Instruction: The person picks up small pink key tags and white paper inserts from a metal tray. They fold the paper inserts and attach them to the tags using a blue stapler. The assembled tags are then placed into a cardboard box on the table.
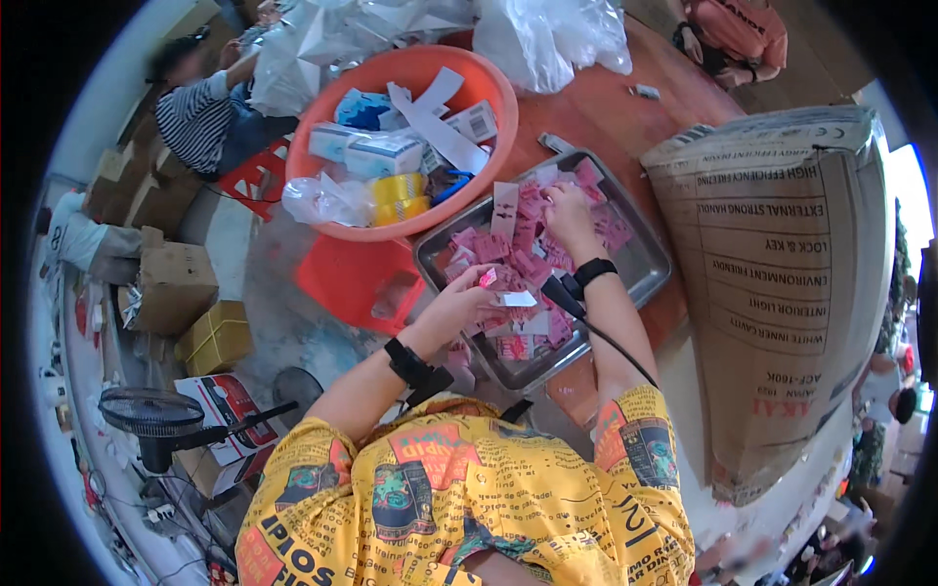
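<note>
A grey metal tray (pixel 659 271) in front of me is heaped with small pink printed cards (pixel 532 262). Over the tray's near left part, my left hand (pixel 459 305) is closed on a small pink card (pixel 488 278) held at the thumb. A white slip (pixel 518 299) shows just beyond its fingers; whether they hold it is unclear. Farther in, my right hand (pixel 570 217) reaches down among the cards with bent, closed fingers, and what they pinch is hidden. A pale card strip (pixel 504 209) lies to its left.
An orange tub (pixel 506 103) with boxes, paper strips and yellow tape rolls (pixel 398 198) stands beyond the tray's left. Right of it leans a large carton (pixel 772 283). A red stool (pixel 352 278) is below the tub. A fan (pixel 151 415) and other people are around.
</note>
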A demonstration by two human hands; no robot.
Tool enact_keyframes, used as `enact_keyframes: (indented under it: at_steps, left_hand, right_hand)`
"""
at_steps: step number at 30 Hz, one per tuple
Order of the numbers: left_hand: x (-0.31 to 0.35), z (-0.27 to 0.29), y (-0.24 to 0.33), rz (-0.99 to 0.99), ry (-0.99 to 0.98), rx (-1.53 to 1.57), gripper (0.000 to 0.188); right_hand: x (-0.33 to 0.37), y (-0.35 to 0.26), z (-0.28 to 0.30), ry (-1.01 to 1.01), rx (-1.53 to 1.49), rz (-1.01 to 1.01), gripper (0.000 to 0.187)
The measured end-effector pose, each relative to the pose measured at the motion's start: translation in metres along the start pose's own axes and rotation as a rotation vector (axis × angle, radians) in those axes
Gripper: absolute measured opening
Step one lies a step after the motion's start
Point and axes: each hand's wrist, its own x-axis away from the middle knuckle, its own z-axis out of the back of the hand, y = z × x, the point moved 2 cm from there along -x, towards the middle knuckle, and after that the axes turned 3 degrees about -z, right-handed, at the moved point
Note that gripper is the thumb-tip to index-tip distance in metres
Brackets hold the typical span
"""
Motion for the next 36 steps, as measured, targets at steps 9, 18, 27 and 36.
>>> enact_keyframes:
  at_steps: [9, 18, 27, 36]
  left_hand:
    - [0.018, 0.025, -0.003, -0.084, 0.07, 0.008, 0.052]
    - [-0.001, 0.034, 0.048, 0.0, 0.033, 0.066, 0.028]
    - [-0.046, 0.004, 0.066, 0.192, -0.099, -0.005, 0.026]
    - [-0.065, -0.036, 0.052, 0.231, -0.276, -0.236, 0.021]
  right_hand:
    - [-0.04, 0.011, -0.065, -0.071, 0.337, -0.032, 0.014]
    - [-0.022, 0.014, -0.017, 0.137, -0.101, -0.193, 0.011]
    - [0.011, -0.027, 0.081, 0.071, -1.035, -0.743, 0.007]
    - [0.053, -0.083, 0.118, 0.088, -0.739, -0.575, 0.007]
